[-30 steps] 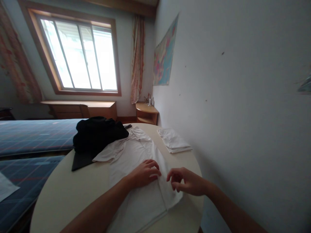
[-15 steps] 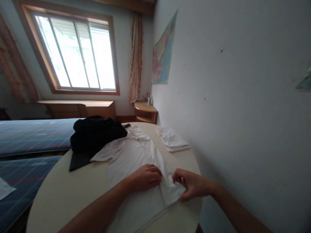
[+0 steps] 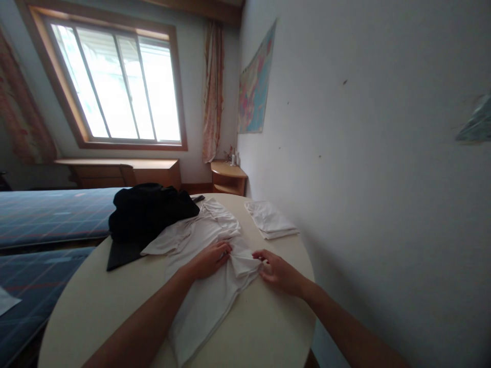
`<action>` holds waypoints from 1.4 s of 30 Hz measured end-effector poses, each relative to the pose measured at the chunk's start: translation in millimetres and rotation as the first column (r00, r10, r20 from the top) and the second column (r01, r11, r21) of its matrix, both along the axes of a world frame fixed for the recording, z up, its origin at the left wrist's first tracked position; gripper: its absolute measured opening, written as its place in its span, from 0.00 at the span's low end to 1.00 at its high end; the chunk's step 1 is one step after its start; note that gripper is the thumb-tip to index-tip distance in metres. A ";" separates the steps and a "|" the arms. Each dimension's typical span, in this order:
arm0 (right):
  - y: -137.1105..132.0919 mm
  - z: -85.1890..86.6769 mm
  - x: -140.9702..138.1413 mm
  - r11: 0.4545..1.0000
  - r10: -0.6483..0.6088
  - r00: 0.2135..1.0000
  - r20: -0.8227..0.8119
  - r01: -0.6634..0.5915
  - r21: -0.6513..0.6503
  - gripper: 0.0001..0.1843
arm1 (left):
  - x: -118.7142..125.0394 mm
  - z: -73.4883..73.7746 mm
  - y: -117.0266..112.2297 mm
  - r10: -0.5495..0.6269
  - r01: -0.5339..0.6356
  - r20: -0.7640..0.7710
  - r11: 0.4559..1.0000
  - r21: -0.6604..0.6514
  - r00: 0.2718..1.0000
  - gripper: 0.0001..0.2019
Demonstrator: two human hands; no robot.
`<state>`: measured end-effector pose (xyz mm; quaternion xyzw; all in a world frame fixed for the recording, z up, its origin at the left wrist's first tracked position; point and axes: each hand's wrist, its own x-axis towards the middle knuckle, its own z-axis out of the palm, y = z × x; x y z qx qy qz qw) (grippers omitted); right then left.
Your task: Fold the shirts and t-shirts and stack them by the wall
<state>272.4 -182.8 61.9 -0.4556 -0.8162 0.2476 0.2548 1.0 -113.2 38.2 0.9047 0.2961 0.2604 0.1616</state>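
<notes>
A white T-shirt lies spread on the round cream table, its far part bunched into wrinkles. Over its middle, my left hand has its fingers curled onto the fabric beside a raised fold. My right hand pinches the shirt's right edge, the sleeve, between thumb and fingers. Between the two hands a folded flap of cloth overlaps the shirt body. Beyond my right hand, a folded white garment rests near the table's wall side.
A heap of black clothing sits at the table's far left, with a flat dark item under it. Blue plaid mattresses adjoin on the left. The white wall runs close along the right. A wooden desk stands beneath the window.
Both hands have moved away from me and to the left, drawing the shirt's right side inward. The shirt's near right edge now slants more, and wrinkles have gathered beyond my left hand.
</notes>
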 end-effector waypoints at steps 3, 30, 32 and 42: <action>8.3 -4.4 -7.4 0.999 -0.023 0.999 -0.025 0.024 0.027 0.24 | -1.0 0.8 -5.4 0.007 -0.003 -0.046 0.997 0.073 0.999 0.10; 11.6 -18.9 -4.8 0.986 -0.078 0.997 0.018 0.074 0.147 0.25 | 14.4 -6.9 -12.1 0.147 -0.145 0.035 0.988 -0.046 0.989 0.11; 11.5 -20.0 -7.2 0.984 -0.093 0.995 0.025 0.088 0.154 0.24 | 14.4 -6.9 -12.7 0.139 -0.137 0.040 0.990 -0.041 0.989 0.11; -0.6 -1.5 5.3 0.988 -0.029 0.965 0.260 -0.012 0.154 0.18 | 15.9 8.9 -33.2 -0.221 0.220 0.048 0.975 0.019 0.974 0.07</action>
